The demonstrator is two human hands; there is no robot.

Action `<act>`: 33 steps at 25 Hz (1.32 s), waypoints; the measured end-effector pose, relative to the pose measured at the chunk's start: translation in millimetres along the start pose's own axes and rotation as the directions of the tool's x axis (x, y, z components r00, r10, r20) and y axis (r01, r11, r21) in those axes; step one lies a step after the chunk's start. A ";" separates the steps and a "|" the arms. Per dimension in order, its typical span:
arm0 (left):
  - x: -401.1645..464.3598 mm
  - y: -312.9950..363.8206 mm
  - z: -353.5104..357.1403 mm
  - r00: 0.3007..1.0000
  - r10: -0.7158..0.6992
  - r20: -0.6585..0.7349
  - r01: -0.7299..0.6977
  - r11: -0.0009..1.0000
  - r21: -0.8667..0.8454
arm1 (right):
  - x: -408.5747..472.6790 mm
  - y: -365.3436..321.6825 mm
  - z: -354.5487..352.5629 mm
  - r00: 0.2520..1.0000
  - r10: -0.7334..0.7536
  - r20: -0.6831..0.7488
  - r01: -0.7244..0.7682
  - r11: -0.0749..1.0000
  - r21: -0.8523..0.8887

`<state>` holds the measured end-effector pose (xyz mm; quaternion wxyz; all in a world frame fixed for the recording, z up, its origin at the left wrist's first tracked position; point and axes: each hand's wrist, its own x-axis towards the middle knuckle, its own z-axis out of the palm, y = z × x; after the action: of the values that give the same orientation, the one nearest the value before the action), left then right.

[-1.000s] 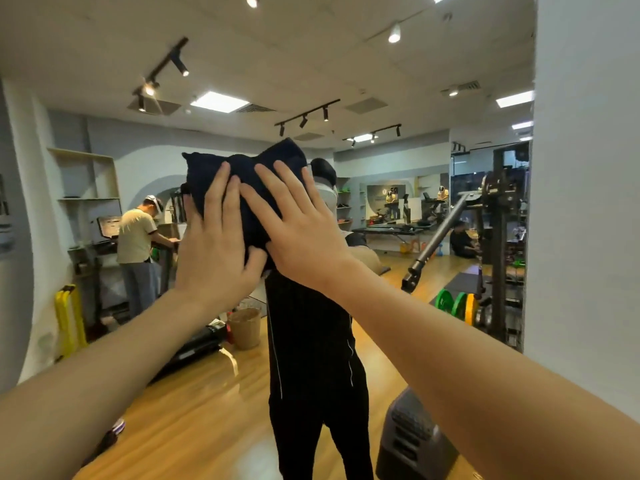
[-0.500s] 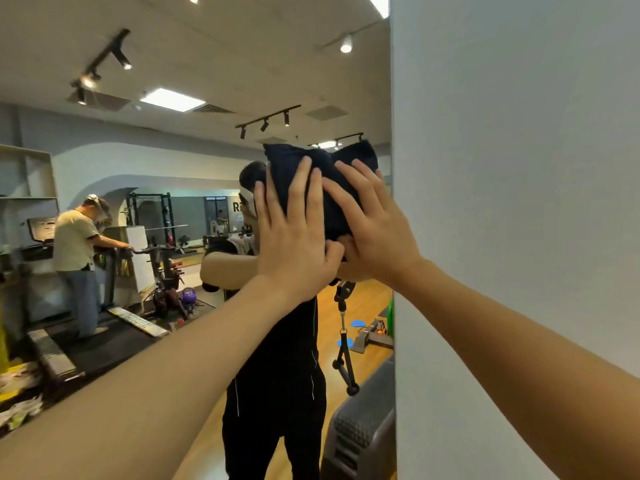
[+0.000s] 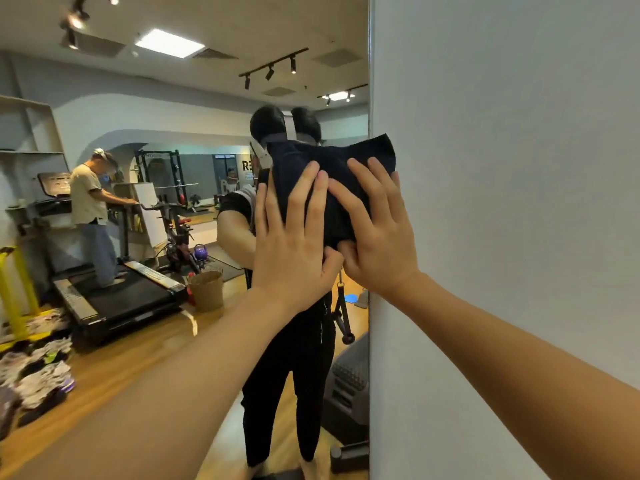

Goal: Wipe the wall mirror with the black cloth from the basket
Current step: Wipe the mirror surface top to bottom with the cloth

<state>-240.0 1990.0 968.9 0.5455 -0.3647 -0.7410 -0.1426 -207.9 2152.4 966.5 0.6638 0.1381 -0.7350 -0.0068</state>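
Note:
The black cloth (image 3: 332, 171) lies flat against the wall mirror (image 3: 166, 109), near the mirror's right edge. One corner of the cloth laps over onto the white wall. My left hand (image 3: 294, 244) presses the cloth's left part with straight, spread fingers. My right hand (image 3: 377, 230) presses the right part the same way, its thumb tucked under the cloth's lower edge. The woven basket (image 3: 206, 289) shows only as a reflection, on the floor beside a treadmill.
A white wall (image 3: 502, 202) fills the right half of the view, meeting the mirror at a vertical edge. Reflected in the mirror are my own body in black, a person on a treadmill (image 3: 114, 299), an exercise bike and scattered clothes on the wooden floor.
Both hands have slid the cloth to the right across the mirror, from its middle to its right edge. The view has swung right, so the white wall now fills more of it.

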 end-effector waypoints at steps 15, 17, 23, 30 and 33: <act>-143.9 -27.2 26.5 0.936 0.190 0.297 -0.190 0.981 -0.030 | -139.5 -67.4 14.5 0.977 0.052 0.207 -0.034 0.996 -0.088; -154.0 -49.8 14.8 0.928 0.191 0.320 -0.196 0.980 -0.017 | -136.9 -88.9 23.8 0.968 0.043 0.249 -0.022 0.996 -0.086; -180.2 -145.4 -28.7 0.895 0.195 0.401 -0.239 0.969 0.063 | -110.5 -176.4 71.0 0.962 0.036 0.271 -0.016 0.997 -0.073; -211.2 -245.7 -64.1 0.871 0.216 0.441 -0.286 0.953 0.099 | -90.5 -273.9 131.8 0.963 0.105 0.250 -0.077 0.990 -0.117; -223.8 -282.4 -76.3 0.869 0.243 0.431 -0.308 0.948 0.086 | -83.2 -307.7 153.6 0.967 0.123 0.222 -0.097 0.988 -0.123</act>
<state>-351.7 1661.6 845.2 0.4165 -0.4463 -0.7885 0.0743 -291.7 1847.5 807.7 0.5808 0.0583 -0.8115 -0.0265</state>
